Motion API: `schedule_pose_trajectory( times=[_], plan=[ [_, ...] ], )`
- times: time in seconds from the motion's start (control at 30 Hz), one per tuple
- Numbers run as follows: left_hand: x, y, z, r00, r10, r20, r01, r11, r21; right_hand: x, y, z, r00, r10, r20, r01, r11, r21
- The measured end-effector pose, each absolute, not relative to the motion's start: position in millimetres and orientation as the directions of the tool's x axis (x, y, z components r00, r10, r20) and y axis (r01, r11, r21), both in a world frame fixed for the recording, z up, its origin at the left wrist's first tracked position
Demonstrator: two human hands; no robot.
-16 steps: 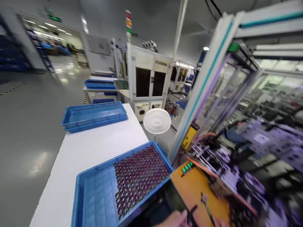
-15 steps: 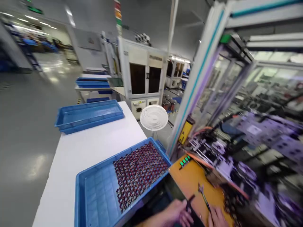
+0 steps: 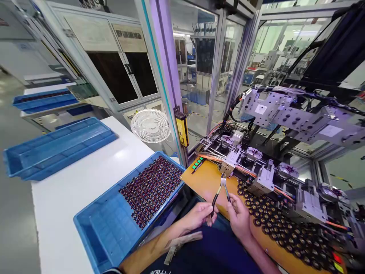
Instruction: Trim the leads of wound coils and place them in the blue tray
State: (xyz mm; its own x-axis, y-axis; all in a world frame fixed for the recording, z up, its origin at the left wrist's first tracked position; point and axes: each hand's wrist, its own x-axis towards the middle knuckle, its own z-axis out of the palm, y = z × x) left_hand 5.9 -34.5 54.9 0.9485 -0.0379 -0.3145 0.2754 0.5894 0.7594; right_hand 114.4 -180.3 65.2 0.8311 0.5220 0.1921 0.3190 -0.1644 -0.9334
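A pair of pliers (image 3: 223, 181) with dark handle grips is held between my two hands, its jaws pointing away from me and its handles spread apart. My left hand (image 3: 203, 214) is closed round the end of the left handle. Around the right handle are the fingers of my right hand (image 3: 238, 214). Both hands are over the near edge of the orange work plate (image 3: 205, 182). Right of them, many small dark round parts (image 3: 273, 219) lie in rows on that plate.
Beyond the plate stands a machine with several round fixtures (image 3: 254, 153). To the left, a blue tray (image 3: 99, 228) holds many small dark-red parts (image 3: 154, 186). Stacked blue trays (image 3: 65, 146) sit on a white table (image 3: 119, 152). A white fan (image 3: 150, 126) stands behind.
My view has turned right towards the machine. The pliers, earlier low over the plate by my right hand, are now raised with a handle in each hand. Both hands have come together around them.
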Motion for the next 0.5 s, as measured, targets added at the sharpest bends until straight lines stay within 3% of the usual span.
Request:
schedule_pose_trajectory(
  times=[0.1, 0.27, 0.37, 0.5],
  plan=[
    [24.2, -33.3, 74.7, 0.978, -0.051, -0.202, 0.193, 0.588, 0.785, 119.0, -170.4, 96.3, 0.856, 0.515, 0.035, 0.042, -0.003, -0.999],
    [47.4, -32.9, 91.5, 0.980, -0.171, -0.104, 0.175, 0.476, 0.862, 122.6, -152.9, 130.6, 0.672, 0.727, -0.145, -0.382, 0.172, -0.908],
    [50.1, -25.8, 85.7, 0.969, -0.236, -0.078, 0.140, 0.256, 0.956, 132.1, -160.7, 136.7, 0.658, 0.736, -0.159, -0.438, 0.202, -0.876],
    [55.1, -13.0, 51.5, 0.996, 0.085, -0.010, 0.031, -0.253, 0.967, 166.5, -187.1, 153.4, 0.669, 0.725, -0.163, -0.277, 0.040, -0.960]
  ],
)
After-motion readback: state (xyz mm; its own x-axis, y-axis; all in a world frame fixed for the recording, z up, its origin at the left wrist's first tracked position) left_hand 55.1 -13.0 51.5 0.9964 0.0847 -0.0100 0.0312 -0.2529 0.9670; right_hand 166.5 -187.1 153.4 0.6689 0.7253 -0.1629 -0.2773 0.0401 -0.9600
